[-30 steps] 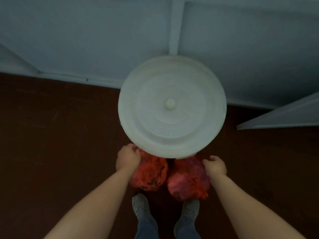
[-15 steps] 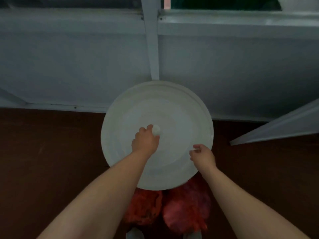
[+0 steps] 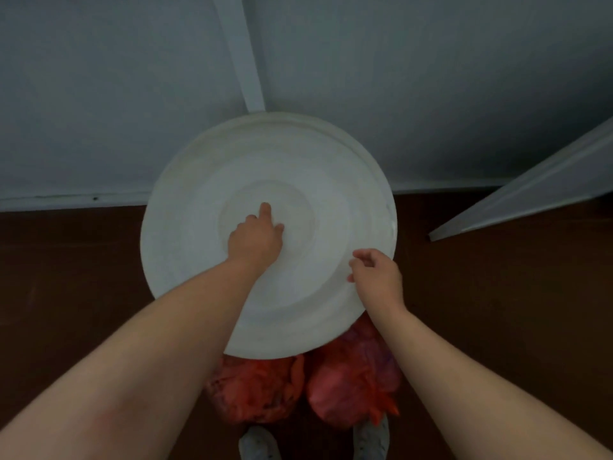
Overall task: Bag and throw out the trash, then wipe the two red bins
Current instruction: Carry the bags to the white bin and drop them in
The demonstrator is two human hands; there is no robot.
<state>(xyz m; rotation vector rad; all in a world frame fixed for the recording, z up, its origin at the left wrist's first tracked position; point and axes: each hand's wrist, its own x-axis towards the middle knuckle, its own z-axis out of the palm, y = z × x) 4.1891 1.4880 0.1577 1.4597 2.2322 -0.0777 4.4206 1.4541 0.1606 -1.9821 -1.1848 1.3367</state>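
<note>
A big round white lid covers a container that stands against the wall. My left hand lies on the lid's centre and hides the knob, with thumb and fingers curled round it and the index finger pointing forward. Over the lid's near right rim hovers my right hand, fingers loosely curled and holding nothing. Two tied red trash bags sit on the floor just below the lid, the left bag and the right bag, close to my shoes.
A grey wall with a vertical strip rises behind the container. A pale door edge juts in at the right. Dark brown floor spreads to both sides. My shoes show at the bottom.
A second ago both hands were down at the red bags. My left hand has risen to the lid's centre and now covers the knob; my right hand has risen to the rim.
</note>
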